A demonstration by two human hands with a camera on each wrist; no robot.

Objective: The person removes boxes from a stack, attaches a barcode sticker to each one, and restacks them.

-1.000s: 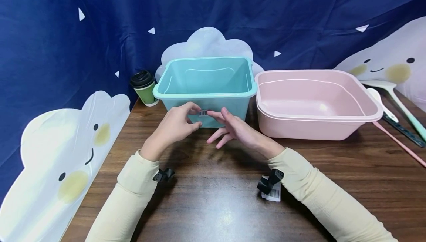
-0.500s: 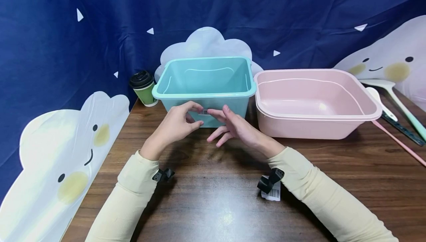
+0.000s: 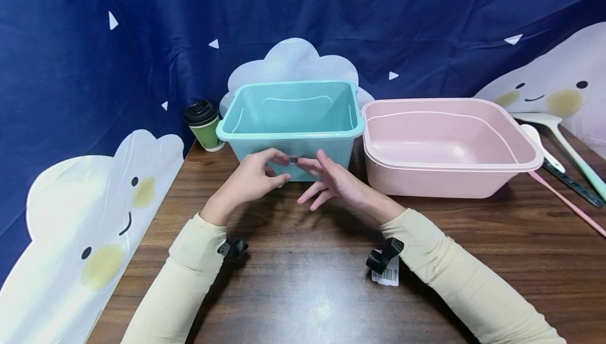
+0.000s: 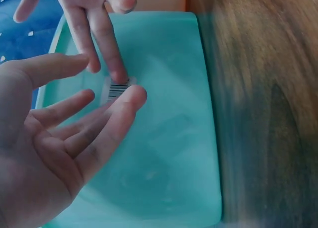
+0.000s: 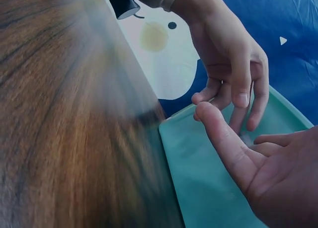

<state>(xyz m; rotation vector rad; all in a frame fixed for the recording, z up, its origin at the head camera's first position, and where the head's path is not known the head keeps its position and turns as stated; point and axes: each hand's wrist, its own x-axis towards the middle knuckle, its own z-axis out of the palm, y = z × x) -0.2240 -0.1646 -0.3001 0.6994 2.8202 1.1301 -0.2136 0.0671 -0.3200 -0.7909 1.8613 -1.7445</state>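
By teal bin (image 3: pixel 293 115), fingers (image 4: pixel 116 69) at label (image 4: pixel 118 91)

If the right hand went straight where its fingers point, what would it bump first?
Probably the left hand, just across the barcode label; depth is unclear, so it might brush the teal bin first.

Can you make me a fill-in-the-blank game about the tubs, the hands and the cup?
In the head view, the pink tub stands on the turquoise tub's ____ side.
The sticker between the left hand and right hand has a striped ____ printed on it.
The green cup's lid is ____.

Missing words: right; barcode; black.
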